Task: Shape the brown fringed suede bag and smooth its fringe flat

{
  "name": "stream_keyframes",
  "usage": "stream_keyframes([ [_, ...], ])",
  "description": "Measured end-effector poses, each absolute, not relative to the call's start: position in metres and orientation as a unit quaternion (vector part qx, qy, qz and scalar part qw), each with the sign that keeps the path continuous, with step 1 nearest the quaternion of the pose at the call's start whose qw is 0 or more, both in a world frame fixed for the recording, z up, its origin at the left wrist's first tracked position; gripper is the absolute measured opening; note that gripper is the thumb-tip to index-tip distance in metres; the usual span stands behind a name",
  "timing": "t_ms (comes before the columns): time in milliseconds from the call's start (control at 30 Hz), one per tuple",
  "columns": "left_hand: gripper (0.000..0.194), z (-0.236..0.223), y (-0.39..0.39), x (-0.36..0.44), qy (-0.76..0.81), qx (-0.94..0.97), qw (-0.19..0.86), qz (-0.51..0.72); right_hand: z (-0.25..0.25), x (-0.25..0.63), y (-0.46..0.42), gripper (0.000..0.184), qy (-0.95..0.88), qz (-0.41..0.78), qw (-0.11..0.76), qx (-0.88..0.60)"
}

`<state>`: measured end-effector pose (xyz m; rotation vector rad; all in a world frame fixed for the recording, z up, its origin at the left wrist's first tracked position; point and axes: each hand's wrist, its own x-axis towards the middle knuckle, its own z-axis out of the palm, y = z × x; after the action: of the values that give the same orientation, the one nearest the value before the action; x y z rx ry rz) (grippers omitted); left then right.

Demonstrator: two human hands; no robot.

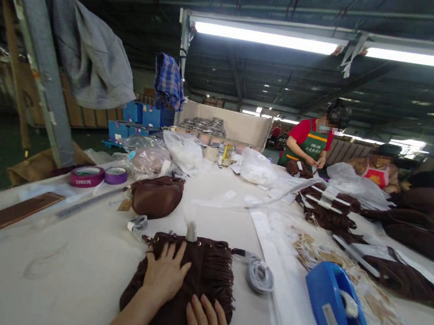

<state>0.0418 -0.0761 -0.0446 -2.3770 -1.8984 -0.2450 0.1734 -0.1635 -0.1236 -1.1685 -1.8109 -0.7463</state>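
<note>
A dark brown fringed handbag [202,261] lies flat on the white table in front of me. My left hand [166,271] rests on its upper left part with fingers spread. Lower down, my right hand [207,324] presses flat on the bag, fingers stretched out. Beside the bag's right top corner sits a coiled strap in clear wrap [260,276], and a smaller wrapped piece [137,224] is at its left corner. Just beyond stands a rounded brown leather bag [157,196] with a tag.
A blue tape dispenser [340,322] stands at right, near a heap of tags [318,251]. Tape rolls [87,176] and a brown flat bar [20,209] lie at left. More brown bags [407,280] fill the far right. Across the table a person in a green apron [311,144] handles a bag.
</note>
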Motion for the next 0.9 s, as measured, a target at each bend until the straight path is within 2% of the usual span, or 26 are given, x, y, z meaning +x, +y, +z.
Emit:
stream_keyframes([
  [100,0.050,-0.043,-0.071,0.006,-0.701,-0.708,0.052,-0.075,-0.113,0.175,-0.168,0.028,-0.761,-0.288,0.375,-0.444],
  [233,0.046,-0.035,-0.094,-0.033,-0.727,-0.679,0.076,-0.070,-0.107,0.165,-0.174,0.024,-0.707,-0.248,0.445,-0.490],
  [300,0.045,-0.033,-0.108,-0.031,-0.657,-0.723,0.158,-0.147,-0.108,0.155,-0.174,0.024,-0.688,-0.226,0.474,-0.501],
  [400,0.042,-0.046,-0.121,-0.005,-0.435,-0.835,0.244,-0.232,-0.105,0.150,-0.174,0.024,-0.678,-0.212,0.488,-0.507],
  [467,0.041,-0.062,-0.123,0.011,-0.381,-0.864,0.245,-0.221,-0.099,0.162,-0.177,0.024,-0.676,-0.215,0.466,-0.528],
  [600,0.044,-0.091,-0.120,0.020,-0.443,-0.855,0.199,-0.184,-0.082,0.212,-0.192,0.032,-0.671,-0.199,0.352,-0.621],
  [667,0.046,-0.097,-0.119,0.016,-0.451,-0.855,0.186,-0.173,-0.076,0.230,-0.199,0.036,-0.646,-0.186,0.323,-0.666],
  [733,0.046,-0.098,-0.118,0.014,-0.450,-0.855,0.193,-0.171,-0.072,0.230,-0.204,0.038,-0.636,-0.180,0.336,-0.672],
  [833,0.045,-0.093,-0.118,0.011,-0.430,-0.853,0.234,-0.183,-0.071,0.204,-0.202,0.038,-0.697,-0.139,0.377,-0.594],
  [900,0.044,-0.087,-0.120,0.007,-0.374,-0.864,0.269,-0.203,-0.074,0.190,-0.198,0.033,-0.746,-0.100,0.364,-0.549],
])
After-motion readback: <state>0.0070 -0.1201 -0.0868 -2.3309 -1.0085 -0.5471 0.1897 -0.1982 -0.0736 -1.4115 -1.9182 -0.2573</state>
